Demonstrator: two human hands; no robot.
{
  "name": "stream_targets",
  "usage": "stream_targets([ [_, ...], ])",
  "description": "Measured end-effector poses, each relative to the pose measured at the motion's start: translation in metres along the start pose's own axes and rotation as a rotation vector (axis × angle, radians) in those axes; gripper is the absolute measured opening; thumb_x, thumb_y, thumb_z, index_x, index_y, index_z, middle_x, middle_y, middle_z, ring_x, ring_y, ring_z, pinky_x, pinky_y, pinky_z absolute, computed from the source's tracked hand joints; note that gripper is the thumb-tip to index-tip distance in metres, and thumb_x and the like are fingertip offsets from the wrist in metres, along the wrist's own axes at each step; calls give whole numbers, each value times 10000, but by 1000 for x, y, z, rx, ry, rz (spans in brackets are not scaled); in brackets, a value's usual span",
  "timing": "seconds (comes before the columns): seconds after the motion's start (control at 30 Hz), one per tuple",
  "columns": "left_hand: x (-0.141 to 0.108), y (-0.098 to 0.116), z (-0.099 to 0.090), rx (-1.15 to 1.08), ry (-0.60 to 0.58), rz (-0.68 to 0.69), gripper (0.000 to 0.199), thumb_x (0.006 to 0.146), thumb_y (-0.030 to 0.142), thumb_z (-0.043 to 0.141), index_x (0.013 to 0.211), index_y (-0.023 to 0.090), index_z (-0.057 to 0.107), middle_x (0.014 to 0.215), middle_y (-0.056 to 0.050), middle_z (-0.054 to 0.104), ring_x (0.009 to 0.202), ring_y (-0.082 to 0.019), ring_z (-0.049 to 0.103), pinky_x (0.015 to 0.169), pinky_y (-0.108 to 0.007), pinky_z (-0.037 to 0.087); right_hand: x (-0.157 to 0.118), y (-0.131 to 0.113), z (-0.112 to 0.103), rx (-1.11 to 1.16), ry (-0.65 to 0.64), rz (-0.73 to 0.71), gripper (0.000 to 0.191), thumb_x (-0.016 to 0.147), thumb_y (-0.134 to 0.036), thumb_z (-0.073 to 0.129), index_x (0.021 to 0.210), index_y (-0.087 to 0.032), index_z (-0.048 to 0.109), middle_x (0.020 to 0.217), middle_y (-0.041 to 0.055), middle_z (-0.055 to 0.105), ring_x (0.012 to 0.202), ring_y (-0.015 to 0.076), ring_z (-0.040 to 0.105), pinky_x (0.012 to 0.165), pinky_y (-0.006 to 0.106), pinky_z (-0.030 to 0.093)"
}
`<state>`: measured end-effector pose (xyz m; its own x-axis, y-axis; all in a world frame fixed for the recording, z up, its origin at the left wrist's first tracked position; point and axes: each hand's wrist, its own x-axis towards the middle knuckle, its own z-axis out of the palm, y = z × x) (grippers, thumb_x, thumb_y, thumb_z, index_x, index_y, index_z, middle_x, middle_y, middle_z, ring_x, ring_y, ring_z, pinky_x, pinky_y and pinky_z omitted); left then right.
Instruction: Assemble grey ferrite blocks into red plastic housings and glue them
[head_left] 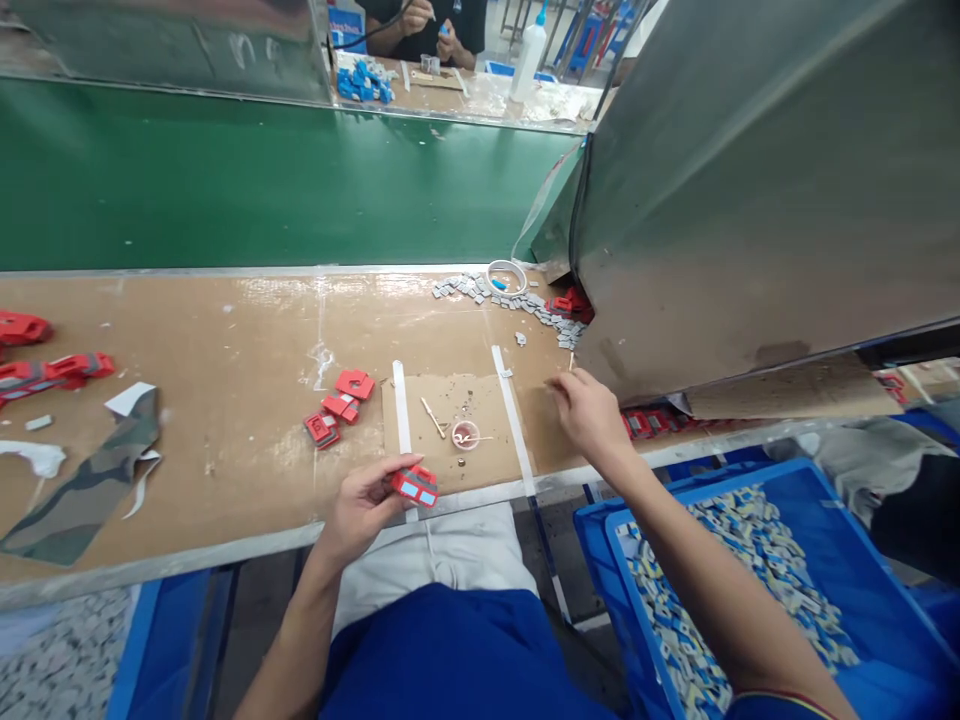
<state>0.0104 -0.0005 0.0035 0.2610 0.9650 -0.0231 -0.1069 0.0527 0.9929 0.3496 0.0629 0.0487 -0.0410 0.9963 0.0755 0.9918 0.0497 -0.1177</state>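
Observation:
My left hand (367, 505) is closed round a red plastic toy vehicle part (416, 485) with a grey band and pale blue windows, at the table's front edge. To its right, my right hand (589, 412) hovers over the table with thumb and fingers drawn together. A thin pale stick (571, 360) juts up from behind its knuckles; whether the fingertips hold anything more cannot be made out. Between the hands, a cardboard mat (431, 395) bears a small clear cup (466, 435) and a short wooden stick (433, 418). More red parts (340, 405) lie left of the mat.
Small grey pieces (525, 303) and a white tape ring (507, 279) lie near a large metal panel (750, 200). A green belt (262, 180) runs behind the table. Right below stands a blue crate (814, 520) of small pieces. Across the belt, another person's hands (442, 40) work.

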Motion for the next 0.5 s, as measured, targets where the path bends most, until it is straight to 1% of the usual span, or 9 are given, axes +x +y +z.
stream_targets([
  [0.03, -1, 0, 0, -30, -17, -16, 359, 842, 326, 871, 1152, 154, 813, 994, -130, 854, 850, -233, 829, 730, -261, 667, -8, -11, -8, 163, 33, -27, 199, 1014, -155, 542, 1035, -162, 739, 984, 102, 710, 848, 213, 674, 760, 305, 527],
  [0.1, -2, -1, 1, -95, -62, -52, 389, 845, 340, 874, 1177, 152, 801, 995, -135, 854, 859, -243, 830, 721, -275, 669, -29, -39, -22, 572, 78, -98, 161, 1014, -214, 593, 1003, -204, 753, 933, 68, 710, 802, 190, 678, 712, 288, 539],
  [0.17, -3, -2, 2, -138, -96, -79, 421, 838, 347, 882, 1199, 150, 792, 1003, -140, 853, 875, -251, 829, 735, -293, 669, -50, -71, -28, 884, 18, -149, 136, 1010, -238, 628, 972, -223, 757, 900, 56, 719, 789, 182, 687, 685, 280, 549],
  [0.23, -4, -3, 2, -132, -107, -93, 436, 830, 352, 887, 1202, 146, 794, 1008, -145, 850, 881, -252, 823, 760, -310, 665, -67, -100, -25, 1091, -50, -121, 93, 992, -253, 668, 989, -220, 755, 880, 54, 733, 769, 177, 699, 671, 275, 565],
  [0.27, -5, -4, 2, -114, -108, -97, 433, 830, 357, 885, 1198, 145, 798, 1020, -149, 848, 881, -251, 818, 769, -316, 661, -72, -111, -21, 1169, -79, -88, 79, 981, -263, 689, 996, -216, 751, 868, 51, 741, 757, 175, 707, 668, 273, 573],
  [0.33, -5, -5, 1, -72, -109, -99, 420, 834, 364, 876, 1186, 146, 807, 1051, -153, 843, 885, -246, 808, 783, -315, 651, -77, -126, -12, 1279, -136, -25, 88, 963, -291, 720, 981, -209, 747, 853, 45, 758, 738, 172, 719, 668, 271, 585],
  [0.4, -5, -6, 1, -34, -107, -96, 416, 839, 373, 869, 1187, 152, 811, 1082, -152, 836, 889, -240, 798, 771, -302, 640, -75, -131, -3, 1320, -190, 1, 113, 960, -311, 728, 928, -204, 746, 843, 39, 769, 726, 168, 721, 673, 272, 588],
  [0.5, -6, -5, 0, 20, -120, -81, 418, 850, 393, 859, 1194, 160, 815, 1104, -152, 828, 899, -241, 784, 764, -300, 628, -71, -131, 3, 1291, -236, -15, 137, 958, -306, 727, 877, -196, 745, 821, 36, 764, 719, 165, 701, 693, 282, 577],
])
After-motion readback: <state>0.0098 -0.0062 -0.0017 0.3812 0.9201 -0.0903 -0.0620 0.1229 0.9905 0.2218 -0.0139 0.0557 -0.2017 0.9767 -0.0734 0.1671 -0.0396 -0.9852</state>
